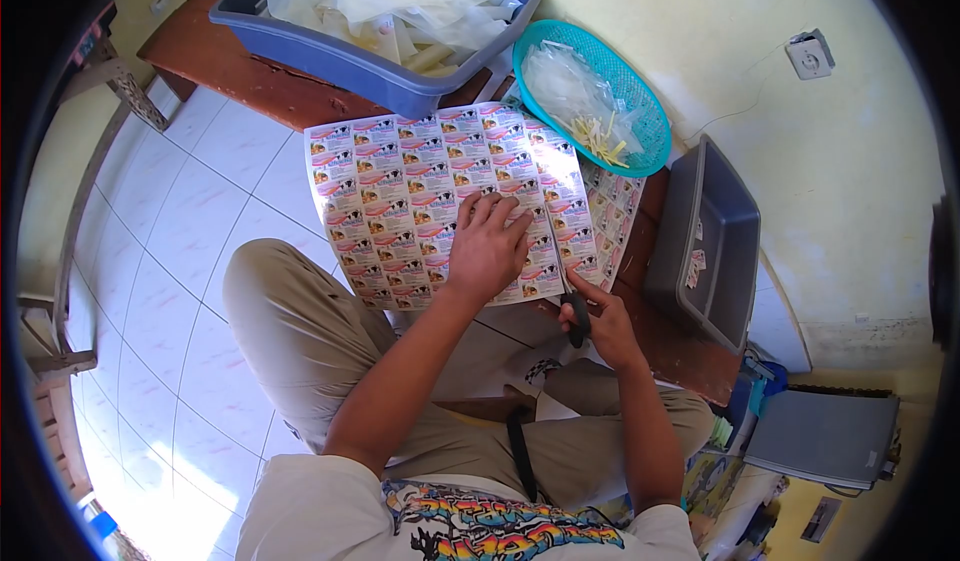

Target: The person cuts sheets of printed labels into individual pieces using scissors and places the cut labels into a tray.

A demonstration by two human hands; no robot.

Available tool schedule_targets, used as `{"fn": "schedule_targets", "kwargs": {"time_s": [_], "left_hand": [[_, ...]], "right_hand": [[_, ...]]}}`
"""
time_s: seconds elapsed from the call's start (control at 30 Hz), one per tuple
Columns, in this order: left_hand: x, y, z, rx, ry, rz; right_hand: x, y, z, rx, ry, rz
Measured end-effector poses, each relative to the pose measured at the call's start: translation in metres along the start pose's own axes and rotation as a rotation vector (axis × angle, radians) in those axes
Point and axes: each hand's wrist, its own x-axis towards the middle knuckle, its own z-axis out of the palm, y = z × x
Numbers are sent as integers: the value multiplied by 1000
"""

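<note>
The single view looks from my head, forward and steeply down, passing over my shirt at the bottom edge. It sits near enough that my hands and the sheet fall around the middle, with my trousers below. The lens is very wide: darkness rounds off the corners and straight lines bow. Floor spreads at left, the wall at right, and the blue tub meets the top edge.
</note>
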Motion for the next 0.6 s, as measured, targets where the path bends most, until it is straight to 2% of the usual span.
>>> {"fn": "schedule_targets", "kwargs": {"time_s": [0.6], "left_hand": [[0,-1,0,17,2,12]], "right_hand": [[1,1,1,15,-27,20]]}}
